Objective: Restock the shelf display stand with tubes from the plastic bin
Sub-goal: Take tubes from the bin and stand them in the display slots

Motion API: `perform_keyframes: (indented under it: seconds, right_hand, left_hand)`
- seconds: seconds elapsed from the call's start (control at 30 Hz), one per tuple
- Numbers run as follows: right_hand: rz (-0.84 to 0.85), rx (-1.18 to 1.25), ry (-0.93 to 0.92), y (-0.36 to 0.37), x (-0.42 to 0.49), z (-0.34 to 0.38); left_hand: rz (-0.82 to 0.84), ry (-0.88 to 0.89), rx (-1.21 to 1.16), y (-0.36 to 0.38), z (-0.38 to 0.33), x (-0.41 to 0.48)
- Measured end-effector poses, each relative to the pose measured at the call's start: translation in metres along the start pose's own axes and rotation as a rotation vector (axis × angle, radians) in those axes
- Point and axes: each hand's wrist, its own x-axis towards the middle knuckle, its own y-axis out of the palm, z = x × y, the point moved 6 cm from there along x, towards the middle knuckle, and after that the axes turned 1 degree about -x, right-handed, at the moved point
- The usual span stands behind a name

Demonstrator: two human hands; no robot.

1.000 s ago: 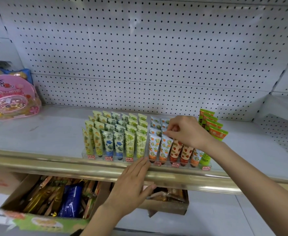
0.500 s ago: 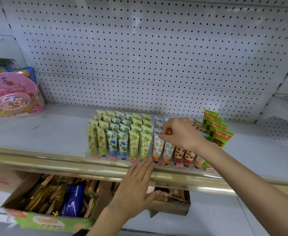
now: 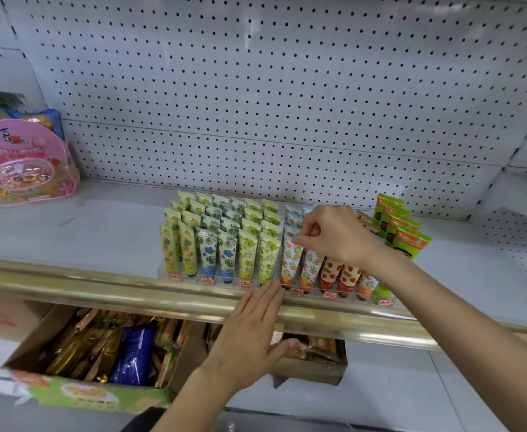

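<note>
my right hand point(image 3: 334, 235) reaches over the right half of the display stand point(image 3: 193, 277), a clear plastic tray at the front of the white shelf point(image 3: 69, 235). its fingers point(image 3: 310, 230) are curled in, and thumb and forefinger pinch the top edge of the orange tube point(image 3: 290, 260) at the front of its column. that tube stands upright in the stand, cap down, just right of the pale green tubes point(image 3: 268, 257) and just left of a second orange-patterned one. the strawberry tubes point(image 3: 346, 275) further right are partly hidden under my wrist. my left hand point(image 3: 249, 332) lies flat and low. its fingers point(image 3: 268, 299) are straight and pressed together, with the thumb spread out to the side. the tips touch the front wall of the stand where the green and orange columns meet, above the gold rail point(image 3: 100, 285) that edges the shelf. the left half of the stand is packed with rows of yellow, blue and green tubes, all upright. at the far right a row of bright green tubes point(image 3: 408, 241) leans back, apart from the rest. behind everything is the white pegboard point(image 3: 256, 104). a pink bag point(image 3: 28, 163) sits well to the left on the same shelf. under the shelf is a cardboard box point(image 3: 94, 397) full of snack packets, with a smaller box point(image 3: 312, 369) beside it.
</note>
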Motion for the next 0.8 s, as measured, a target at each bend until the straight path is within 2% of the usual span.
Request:
perform_keyframes:
  seconds: [0.17,0.53,0.8]
  right_hand:
    - [-0.059,0.215,0.063,-0.022,0.012,-0.014]
    - [0.057,0.053,0.059,0.005,0.032,-0.015]
    - [0.050,0.036,0.089,0.008,0.033,-0.018]
  left_hand:
    - [0.043,-0.017,-0.035,-0.002,-0.001,0.000]
    - [0.067,-0.014,-0.095,-0.004,0.000,-0.002]
    - [0.084,-0.024,-0.099,-0.004,0.000,-0.002]
